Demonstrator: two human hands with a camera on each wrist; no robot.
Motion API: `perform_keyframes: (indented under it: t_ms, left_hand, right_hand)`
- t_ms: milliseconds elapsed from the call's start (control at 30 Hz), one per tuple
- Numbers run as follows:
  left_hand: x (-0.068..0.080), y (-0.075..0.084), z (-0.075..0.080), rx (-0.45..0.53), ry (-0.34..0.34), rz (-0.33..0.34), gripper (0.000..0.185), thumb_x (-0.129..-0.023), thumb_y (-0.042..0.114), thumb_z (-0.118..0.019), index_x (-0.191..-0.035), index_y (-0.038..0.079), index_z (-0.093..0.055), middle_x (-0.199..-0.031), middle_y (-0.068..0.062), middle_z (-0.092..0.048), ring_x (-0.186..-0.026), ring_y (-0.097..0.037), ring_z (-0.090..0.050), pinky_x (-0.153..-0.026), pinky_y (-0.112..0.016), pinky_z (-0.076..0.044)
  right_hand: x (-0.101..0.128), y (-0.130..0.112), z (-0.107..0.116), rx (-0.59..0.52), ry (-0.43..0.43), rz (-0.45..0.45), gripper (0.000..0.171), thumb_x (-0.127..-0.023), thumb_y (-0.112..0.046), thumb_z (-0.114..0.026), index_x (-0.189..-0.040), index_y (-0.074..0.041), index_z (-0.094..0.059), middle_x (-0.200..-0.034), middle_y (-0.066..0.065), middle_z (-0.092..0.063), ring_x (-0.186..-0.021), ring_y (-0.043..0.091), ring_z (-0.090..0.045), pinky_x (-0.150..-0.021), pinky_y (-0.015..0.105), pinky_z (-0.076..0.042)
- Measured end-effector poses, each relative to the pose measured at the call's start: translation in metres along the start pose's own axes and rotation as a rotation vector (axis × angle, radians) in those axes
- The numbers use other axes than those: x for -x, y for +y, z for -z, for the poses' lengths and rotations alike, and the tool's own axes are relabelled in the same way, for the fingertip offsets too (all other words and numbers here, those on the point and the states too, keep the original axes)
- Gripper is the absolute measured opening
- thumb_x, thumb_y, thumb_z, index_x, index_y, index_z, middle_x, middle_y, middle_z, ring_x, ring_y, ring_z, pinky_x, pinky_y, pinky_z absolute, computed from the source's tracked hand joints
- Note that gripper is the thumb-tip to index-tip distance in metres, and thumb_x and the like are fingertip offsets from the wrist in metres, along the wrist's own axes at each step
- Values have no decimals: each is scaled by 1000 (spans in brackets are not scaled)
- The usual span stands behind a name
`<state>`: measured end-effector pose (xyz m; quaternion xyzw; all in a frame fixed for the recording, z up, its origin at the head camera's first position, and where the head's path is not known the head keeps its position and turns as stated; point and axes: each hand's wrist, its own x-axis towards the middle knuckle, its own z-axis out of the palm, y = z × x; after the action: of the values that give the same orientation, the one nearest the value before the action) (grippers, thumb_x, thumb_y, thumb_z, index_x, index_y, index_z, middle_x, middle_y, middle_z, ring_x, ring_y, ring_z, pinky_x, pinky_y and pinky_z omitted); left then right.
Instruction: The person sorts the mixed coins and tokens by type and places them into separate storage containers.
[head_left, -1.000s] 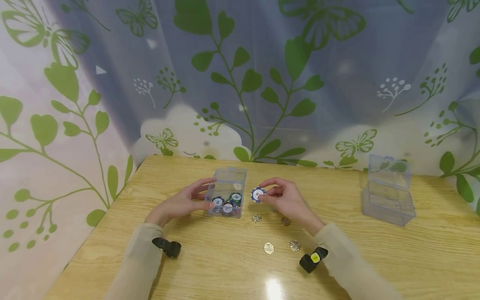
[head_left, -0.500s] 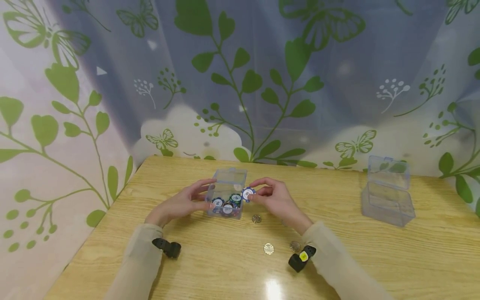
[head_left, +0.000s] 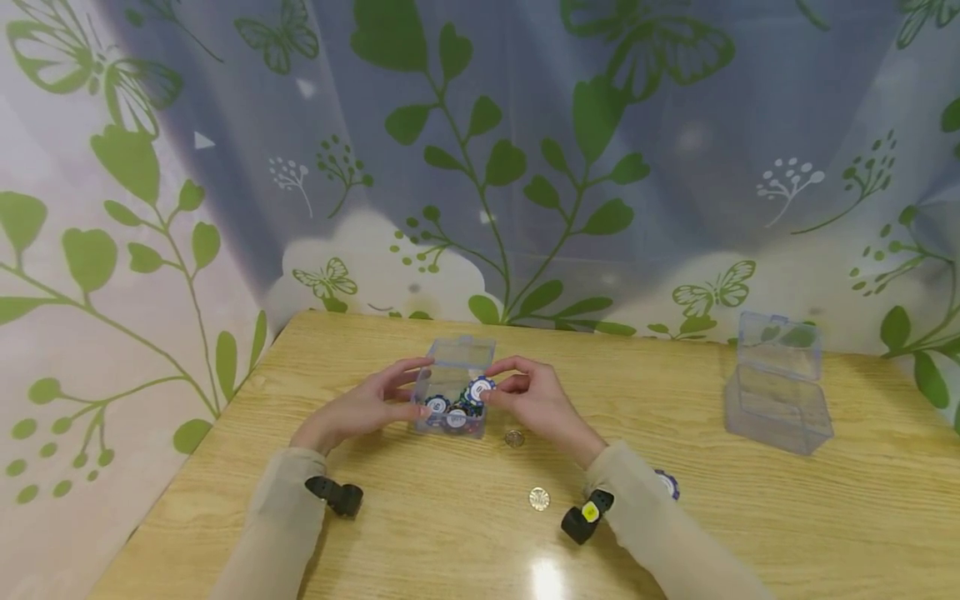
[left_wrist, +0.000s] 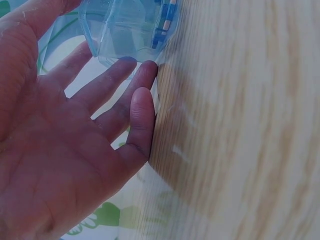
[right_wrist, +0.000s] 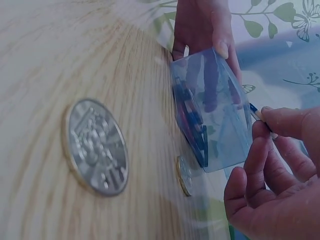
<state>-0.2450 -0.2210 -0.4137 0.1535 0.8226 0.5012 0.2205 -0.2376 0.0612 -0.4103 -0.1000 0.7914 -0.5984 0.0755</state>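
Note:
A small clear plastic box [head_left: 454, 385] with its lid up stands mid-table and holds several blue-and-white chips [head_left: 448, 411]. My left hand [head_left: 375, 402] rests against the box's left side with straight fingers; in the left wrist view its fingers [left_wrist: 127, 102] touch the box [left_wrist: 131, 27]. My right hand [head_left: 525, 398] pinches a blue-and-white chip [head_left: 478, 388] at the box's right rim. In the right wrist view the right hand's fingertips [right_wrist: 261, 131] hold the chip's edge [right_wrist: 256, 113] beside the box [right_wrist: 212, 112].
Two silver coins [head_left: 514, 438] [head_left: 538, 498] lie on the wooden table [head_left: 750, 517] near my right forearm, and another chip [head_left: 667, 483] peeks out behind the sleeve. A second clear box [head_left: 777, 383], open and without contents, stands at the right. A leaf-print curtain closes off the far edge.
My right hand has carried the chip leftward, from beside the box to its right rim. The forearm now covers two of the coins. The left hand has stayed put.

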Motion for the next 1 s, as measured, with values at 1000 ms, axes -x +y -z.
perform_keyframes:
  t_ms: [1000]
  left_hand:
    - [0, 0, 0, 9, 8, 19, 81, -93, 37, -76, -160, 37, -30, -171, -6, -23, -153, -43, -30, -117, -67, -31]
  right_hand:
    - [-3, 3, -6, 25, 14, -69, 29, -89, -11, -77, -117, -6, -71, -83, 4, -73, -68, 17, -57, -60, 26, -41]
